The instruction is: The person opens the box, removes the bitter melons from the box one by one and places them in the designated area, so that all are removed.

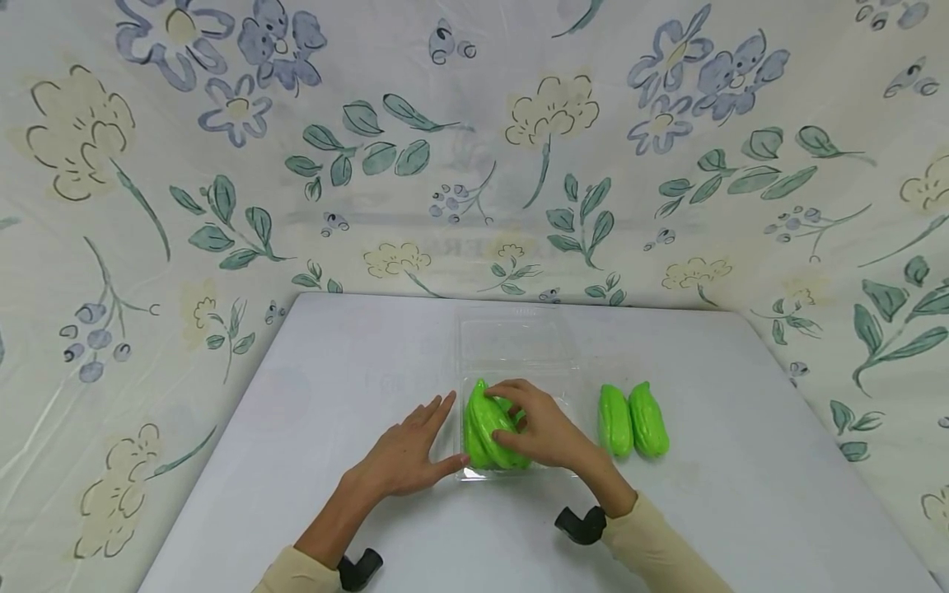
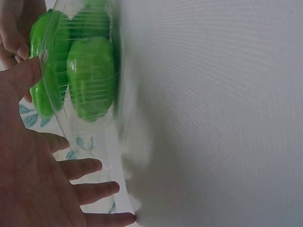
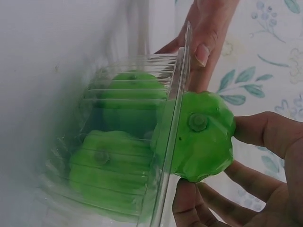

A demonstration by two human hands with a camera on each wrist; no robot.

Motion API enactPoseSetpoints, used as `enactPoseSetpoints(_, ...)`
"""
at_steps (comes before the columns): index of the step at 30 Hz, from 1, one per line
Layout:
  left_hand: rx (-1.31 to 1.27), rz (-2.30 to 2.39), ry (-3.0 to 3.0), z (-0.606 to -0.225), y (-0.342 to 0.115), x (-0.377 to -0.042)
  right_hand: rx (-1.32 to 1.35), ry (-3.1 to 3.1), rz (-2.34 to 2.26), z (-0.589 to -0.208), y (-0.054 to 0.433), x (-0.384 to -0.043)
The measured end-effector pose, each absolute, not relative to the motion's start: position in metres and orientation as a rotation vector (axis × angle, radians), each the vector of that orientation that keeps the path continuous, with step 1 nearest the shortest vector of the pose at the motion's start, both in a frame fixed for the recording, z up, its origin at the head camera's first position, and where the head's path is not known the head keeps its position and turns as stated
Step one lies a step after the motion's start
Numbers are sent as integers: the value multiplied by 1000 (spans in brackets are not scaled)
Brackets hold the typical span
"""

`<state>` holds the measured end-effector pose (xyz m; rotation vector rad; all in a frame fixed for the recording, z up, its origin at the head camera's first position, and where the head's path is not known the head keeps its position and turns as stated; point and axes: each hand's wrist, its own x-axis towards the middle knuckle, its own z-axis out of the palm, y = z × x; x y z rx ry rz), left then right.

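In the head view a clear plastic clamshell box (image 3: pixel 160 208) stands on the table, holding glossy, ribbed green peppers. Two of them, a back pepper (image 3: pixel 132 97) and a front pepper (image 3: pixel 111 170), lie low inside. Another green pepper (image 1: pixel 489 418) rests on top, rising above the rim. My right hand (image 1: pixel 544 428) grips this upper one, thumb on one side and fingertips on the other. At the box's left side my left hand (image 1: pixel 404 457) is spread, fingers straight, its thumb right at the rim in the left wrist view.
To the right of the box, two more green peppers (image 1: pixel 632 422) lie side by side on the white table (image 1: pixel 356 362). The box's clear lid (image 1: pixel 516 339) is folded back, away from me. A floral cloth (image 1: pixel 474 165) hangs behind the table.
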<state>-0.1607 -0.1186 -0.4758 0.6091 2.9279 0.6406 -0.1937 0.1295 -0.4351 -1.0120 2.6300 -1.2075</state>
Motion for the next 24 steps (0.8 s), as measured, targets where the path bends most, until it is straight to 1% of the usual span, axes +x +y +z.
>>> enactPoseSetpoints(9,605,646,2927,-476,-118,-161,-950,2660,-1262,-429,137,-197)
enactPoseSetpoints(24,600,643,2924,-475,-116,-163,-890,2732,-1361,-423,171,-204)
